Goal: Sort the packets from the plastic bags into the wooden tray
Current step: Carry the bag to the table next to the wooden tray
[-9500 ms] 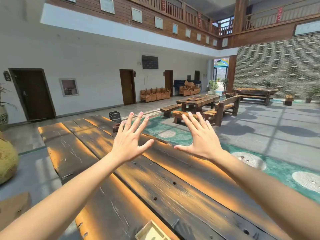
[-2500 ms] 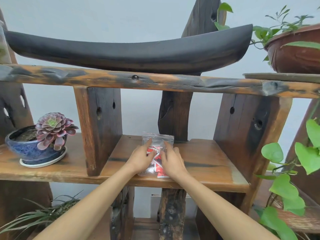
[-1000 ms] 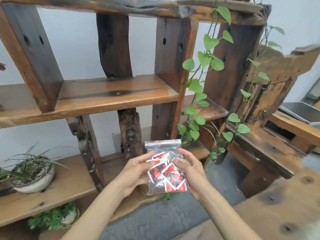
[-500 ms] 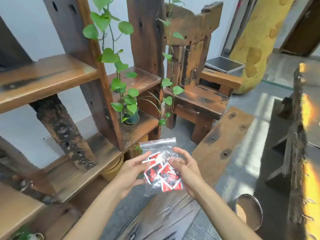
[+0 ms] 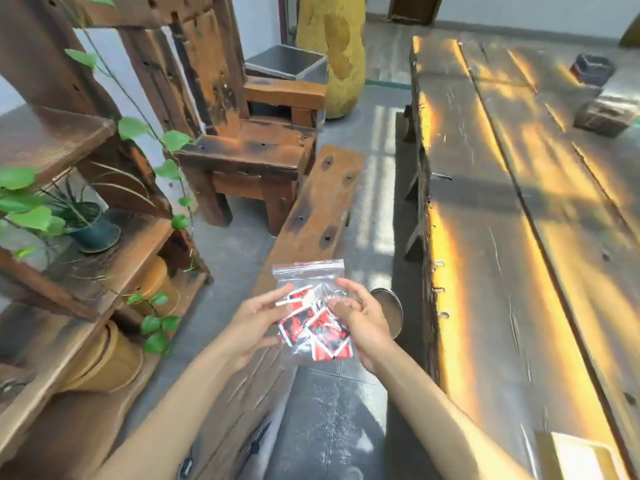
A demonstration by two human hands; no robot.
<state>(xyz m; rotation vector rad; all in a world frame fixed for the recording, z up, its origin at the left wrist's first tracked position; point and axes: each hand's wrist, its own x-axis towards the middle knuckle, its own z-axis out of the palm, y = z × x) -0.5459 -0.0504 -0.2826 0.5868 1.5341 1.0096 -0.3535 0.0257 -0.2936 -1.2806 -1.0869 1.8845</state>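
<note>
A clear zip plastic bag [image 5: 308, 277] with several red, black and white packets [image 5: 320, 332] inside hangs in front of me above the floor and a bench. My left hand [image 5: 258, 318] holds its left side with thumb and fingers. My right hand [image 5: 363, 320] grips its right side, fingers curled round the plastic. The wooden tray [image 5: 585, 457] shows as a pale corner at the bottom right, on the long dark table [image 5: 519, 237].
A wooden bench [image 5: 311, 209] runs under the bag. A rustic shelf [image 5: 86, 271] with potted plants stands at left, a heavy wooden chair [image 5: 242, 143] behind it. A round floor drain [image 5: 389, 306] lies beside my right hand. Small boxes [image 5: 604, 116] sit on the table's far end.
I have turned right, away from the shelf toward the long table. Both hands keep hold of the bag in front of me; the tray corner has come into view.
</note>
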